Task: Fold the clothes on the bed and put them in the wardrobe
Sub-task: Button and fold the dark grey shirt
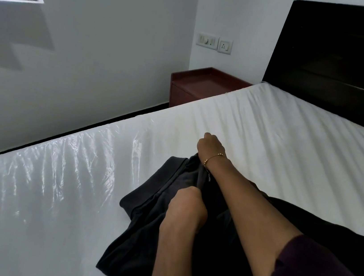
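Here the dark garment [140, 230] lies crumpled on the white bed [52, 189], its length running from the near edge toward the headboard [342, 55]. The right hand [210, 145] pinches its far end; the left hand [186, 205], nearer, grips mid-cloth beside the seam.
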